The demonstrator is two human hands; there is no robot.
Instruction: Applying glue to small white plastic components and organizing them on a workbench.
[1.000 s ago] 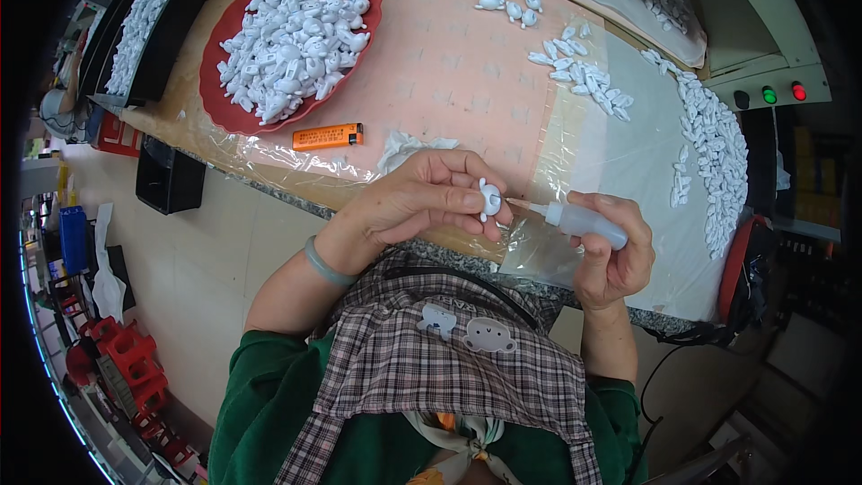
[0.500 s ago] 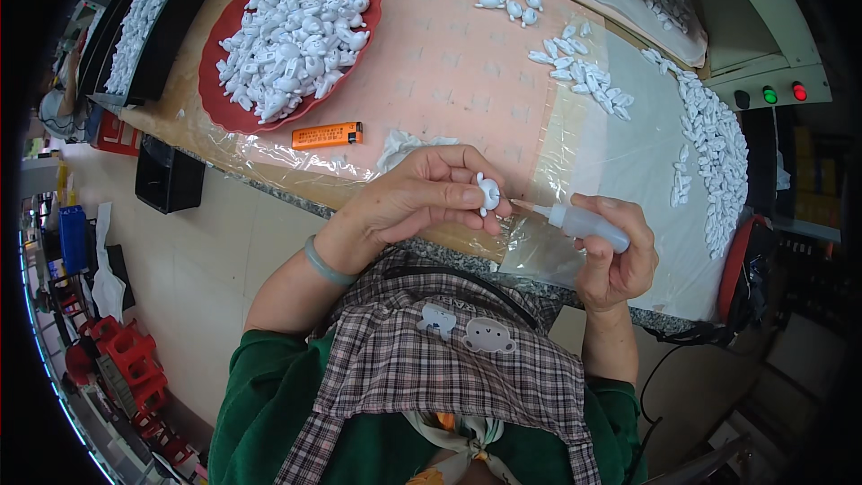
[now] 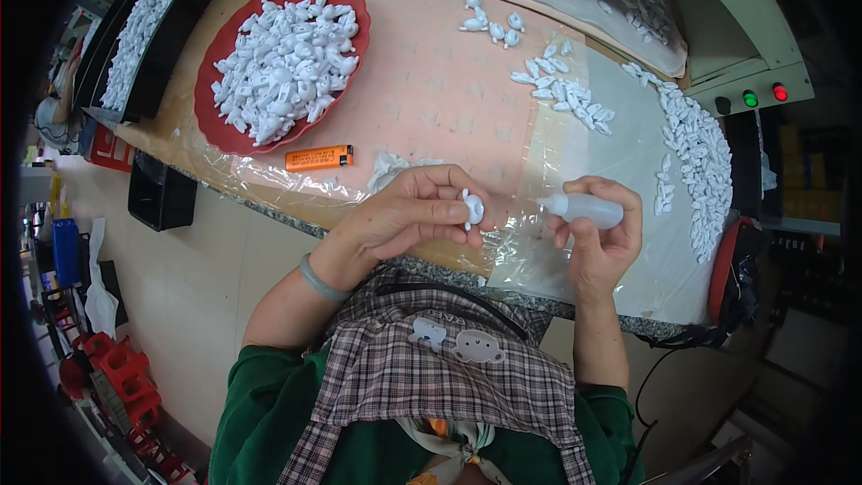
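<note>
Between the thumb and fingers of my left hand [image 3: 409, 209] is a small white figurine piece [image 3: 473, 208], rounded with thin projections. My right hand [image 3: 603, 238] grips a translucent squeeze bottle [image 3: 588, 210], laid nearly level with its narrow nozzle pointing left. A gap separates the nozzle tip from the figurine piece. Beyond my left hand lie a crumpled white tissue [image 3: 395, 169] and an orange lighter [image 3: 319, 157]. Small white parts [image 3: 564, 90] are scattered on the table ahead of my right hand, and a few joined figurine pieces [image 3: 494, 25] stand farther back.
A red scalloped bowl [image 3: 208, 117] heaped with white pieces stands at the left. Many slim white parts [image 3: 700, 162] line the right side. A pale machine housing [image 3: 763, 81] with green and red lights rises at the back right. A black bin [image 3: 162, 193] sits below the table's left edge.
The bottle has drawn back to the right, away from the figurine piece, and is now held more level. My left hand still pinches the piece. The whole view has shifted slightly.
</note>
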